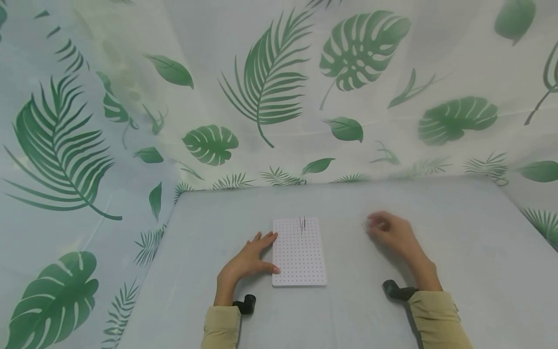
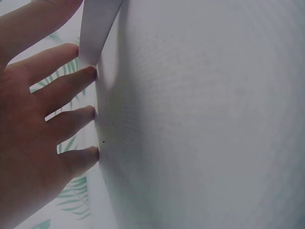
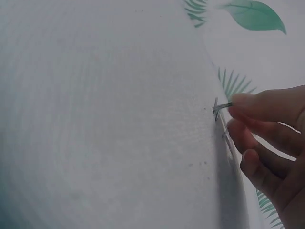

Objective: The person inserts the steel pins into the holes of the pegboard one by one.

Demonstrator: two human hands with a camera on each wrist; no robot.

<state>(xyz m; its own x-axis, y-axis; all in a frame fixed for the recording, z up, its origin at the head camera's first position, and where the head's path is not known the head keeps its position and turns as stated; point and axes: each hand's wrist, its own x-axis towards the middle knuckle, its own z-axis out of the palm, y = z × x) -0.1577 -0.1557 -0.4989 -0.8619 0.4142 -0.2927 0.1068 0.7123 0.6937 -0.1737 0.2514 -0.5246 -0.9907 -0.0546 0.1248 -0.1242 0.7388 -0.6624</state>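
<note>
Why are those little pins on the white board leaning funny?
On the white board, near its far edge, two thin pins stand close together and tilt toward each other instead of upright. Nothing looks spilled or broken. The left hand rests against the board's left edge, and the right hand pinches another small pin over the table.

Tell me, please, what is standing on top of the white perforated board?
A few thin dark pins stand upright near the far edge of the white perforated board. The left hand rests fingers against its left edge. Whatever lies beneath the board is covered.
</note>
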